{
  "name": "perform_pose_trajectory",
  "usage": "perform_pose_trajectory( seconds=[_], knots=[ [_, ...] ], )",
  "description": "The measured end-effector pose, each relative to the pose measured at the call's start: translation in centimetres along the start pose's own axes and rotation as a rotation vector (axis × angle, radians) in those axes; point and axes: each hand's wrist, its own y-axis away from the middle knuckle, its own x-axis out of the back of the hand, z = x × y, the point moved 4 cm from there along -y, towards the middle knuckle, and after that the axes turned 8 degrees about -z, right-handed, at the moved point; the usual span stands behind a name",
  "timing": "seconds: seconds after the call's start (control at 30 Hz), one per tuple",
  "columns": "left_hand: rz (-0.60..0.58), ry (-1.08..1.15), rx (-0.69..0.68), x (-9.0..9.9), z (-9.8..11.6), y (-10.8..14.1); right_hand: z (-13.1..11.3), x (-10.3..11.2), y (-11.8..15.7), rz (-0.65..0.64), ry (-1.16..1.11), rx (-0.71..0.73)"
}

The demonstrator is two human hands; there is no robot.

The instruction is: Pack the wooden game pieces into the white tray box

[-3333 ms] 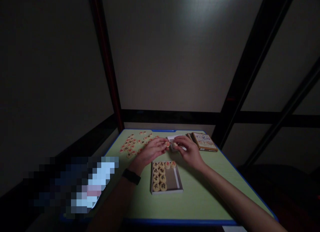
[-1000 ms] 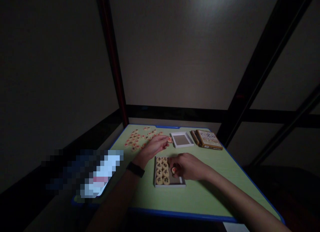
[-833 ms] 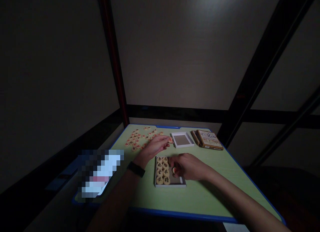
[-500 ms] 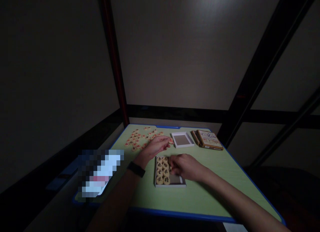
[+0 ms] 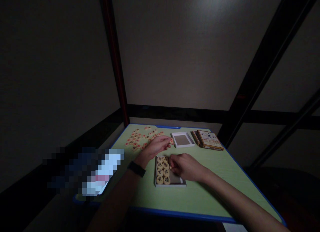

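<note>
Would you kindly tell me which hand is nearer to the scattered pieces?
Left: the left hand is just beside the scattered pieces, while the right hand is farther away, over the white box of pieces.

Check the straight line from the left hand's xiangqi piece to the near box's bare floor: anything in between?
Yes: the right hand is over the far right part of the near box, between the red-marked xiangqi piece in the left hand and the bare floor. What that hand covers is hidden.

Right grip [image 5: 185, 166] shifted to near box [image 5: 171, 185], far tray [image 5: 184, 146] unblocked
</note>
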Motion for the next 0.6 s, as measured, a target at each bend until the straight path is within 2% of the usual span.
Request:
perform_pose_trajectory(
  seconds=[0.33,0.4,0.5,0.6],
  knots=[
    [-0.011,-0.015,0.006,0.0,-0.2,-0.1,0.4,0.6,0.3,0.058,-0.068,0.025],
    [-0.049,-0.027,0.008,-0.2,-0.2,-0.1,0.9,1.3,0.4,0.159,-0.113,-0.023],
    [-0.100,-0.053,0.024,-0.3,-0.2,0.0,2.1,2.2,0.5,0.368,-0.162,-0.185],
    [-0.115,-0.129,0.047,-0.2,-0.3,0.2,2.7,2.3,0.4,0.451,-0.162,-0.215]
  ],
)
